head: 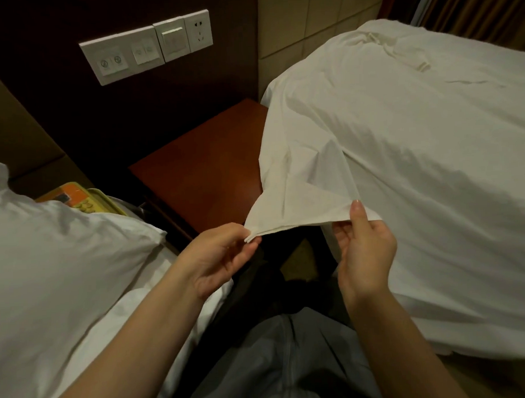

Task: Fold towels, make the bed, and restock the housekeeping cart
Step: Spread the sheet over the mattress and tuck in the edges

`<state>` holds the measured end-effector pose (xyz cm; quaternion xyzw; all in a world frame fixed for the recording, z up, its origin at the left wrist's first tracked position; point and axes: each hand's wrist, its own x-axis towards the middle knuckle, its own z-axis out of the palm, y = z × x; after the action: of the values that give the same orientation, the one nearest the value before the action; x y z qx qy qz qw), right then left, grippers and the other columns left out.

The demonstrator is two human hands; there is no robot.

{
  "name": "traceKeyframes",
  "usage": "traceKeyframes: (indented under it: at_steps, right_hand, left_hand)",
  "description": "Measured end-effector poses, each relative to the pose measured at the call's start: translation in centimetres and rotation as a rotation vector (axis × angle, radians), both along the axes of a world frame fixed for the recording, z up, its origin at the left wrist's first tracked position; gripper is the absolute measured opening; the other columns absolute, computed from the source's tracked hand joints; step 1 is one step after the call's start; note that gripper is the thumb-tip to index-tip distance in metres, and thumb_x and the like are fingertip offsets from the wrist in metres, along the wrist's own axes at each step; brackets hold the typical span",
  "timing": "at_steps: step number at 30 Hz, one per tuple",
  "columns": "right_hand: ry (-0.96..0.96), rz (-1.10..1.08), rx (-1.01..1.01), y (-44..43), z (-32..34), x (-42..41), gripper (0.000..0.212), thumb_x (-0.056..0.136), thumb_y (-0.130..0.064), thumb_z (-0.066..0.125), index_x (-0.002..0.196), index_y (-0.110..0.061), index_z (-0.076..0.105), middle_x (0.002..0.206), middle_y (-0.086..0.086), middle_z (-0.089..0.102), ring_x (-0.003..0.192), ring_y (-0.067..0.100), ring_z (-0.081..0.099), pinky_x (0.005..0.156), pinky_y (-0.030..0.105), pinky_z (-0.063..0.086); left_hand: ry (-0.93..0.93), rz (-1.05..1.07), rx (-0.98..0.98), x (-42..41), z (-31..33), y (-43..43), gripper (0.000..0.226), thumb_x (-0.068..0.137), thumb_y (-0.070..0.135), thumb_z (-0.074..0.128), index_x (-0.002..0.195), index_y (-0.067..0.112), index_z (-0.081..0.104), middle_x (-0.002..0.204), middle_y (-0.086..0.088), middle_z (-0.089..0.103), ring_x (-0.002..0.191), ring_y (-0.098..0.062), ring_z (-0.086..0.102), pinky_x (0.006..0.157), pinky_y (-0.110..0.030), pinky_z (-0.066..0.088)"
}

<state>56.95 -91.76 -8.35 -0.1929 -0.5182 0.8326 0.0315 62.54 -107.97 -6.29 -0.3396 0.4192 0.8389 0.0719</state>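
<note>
A white sheet (402, 152) lies spread over the bed on the right, wrinkled near its far end. Its near corner (288, 204) is pulled off the bed edge into a taut triangle above the gap between the beds. My left hand (218, 260) pinches the tip of that corner between thumb and fingers. My right hand (365, 248) holds the sheet's hem a little to the right, thumb on top and fingers underneath.
A reddish wooden nightstand (200, 171) stands between the two beds against a dark panel with a white switch plate (146, 46). A white pillow (55, 259) lies on the left bed, with a yellow-orange tray (85, 199) behind it. Curtains (481, 9) hang at the top right.
</note>
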Motion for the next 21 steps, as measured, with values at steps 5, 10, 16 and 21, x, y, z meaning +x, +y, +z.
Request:
traceKeyframes:
  at_steps: [5,10,16,21]
  right_hand:
    - [-0.264,-0.006,-0.474,0.4,-2.0,-1.4,0.009,0.095,-0.005,0.053,0.089,-0.008,0.058,0.077,0.004,0.067,0.067,0.009,0.064,0.051,0.016,0.051]
    - [-0.583,-0.004,-0.67,-0.2,-6.3,-3.2,0.016,0.096,-0.015,0.052,0.084,-0.006,0.054,0.079,0.005,0.054,0.064,0.011,0.047,0.047,0.019,0.041]
    - [-0.59,-0.098,-0.726,0.5,-8.1,-4.6,0.02,0.098,-0.015,0.049,0.082,-0.005,0.053,0.081,0.006,0.055,0.067,0.015,0.052,0.039,0.015,0.045]
    - [-0.464,-0.074,-0.733,1.1,-5.2,-4.6,0.014,0.096,-0.009,0.052,0.082,-0.007,0.053,0.077,0.004,0.052,0.062,0.01,0.046,0.039,0.013,0.043]
  left_hand:
    - [0.136,-0.107,-0.216,-0.2,0.5,-0.1,0.031,0.088,-0.009,0.047,0.062,0.007,0.043,0.056,-0.003,0.05,0.047,-0.003,0.055,0.047,-0.012,0.048]
    - [0.272,-0.134,-0.339,-0.7,2.3,-1.0,0.031,0.085,-0.009,0.044,0.061,0.01,0.04,0.053,-0.002,0.049,0.048,-0.011,0.049,0.044,-0.015,0.044]
    - [0.373,0.073,-0.41,-2.4,3.9,-4.0,0.034,0.086,-0.013,0.036,0.068,0.015,0.043,0.059,0.001,0.047,0.048,-0.005,0.048,0.042,-0.012,0.041]
    - [0.285,0.275,-0.493,-4.1,3.3,-6.2,0.04,0.089,-0.004,0.041,0.066,0.017,0.066,0.08,-0.001,0.058,0.075,-0.011,0.054,0.053,-0.015,0.046]
